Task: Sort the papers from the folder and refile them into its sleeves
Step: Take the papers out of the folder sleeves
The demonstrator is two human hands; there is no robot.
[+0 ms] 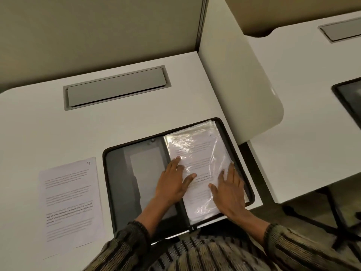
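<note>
At the bottom of the frame a striped sweater (pixel 205 255) covers both forearms, which reach up over the near edge of the table (pixel 39 124). Both hands lie flat and released, gripping nothing: the left hand (pixel 172 184) rests its straight fingers on the left margin of the top sleeve (pixel 197 153), beside the spine, and the right hand (pixel 230 194) presses with spread fingers on the sleeve's lower right part. The glossy sleeve, with printed paper inside, tops a stack filling the right half of the open black folder (pixel 121 182), which sits lower centre. The folder's left half shows a dark inner pocket. Its near rim reaches the table's front edge, and its right rim runs just beside the table's right edge, so little room is left there. To the left a loose sheet (pixel 68 202), marked 9 at its top corner, lies close beside the folder without touching it, its bottom end at the front edge. Bare white surface stretches left of the sheet and beyond both things up to a grey hatch (pixel 115 87) set flush in the table. A beige panel (pixel 97 26) closes the back, and a white divider (pixel 230 75) stands along the right edge. Past it, at upper right, is a second table (pixel 302 94) with a dark-framed thing (pixel 349 98) cut off by the frame, and black legs (pixel 336 212) on the floor below.
</note>
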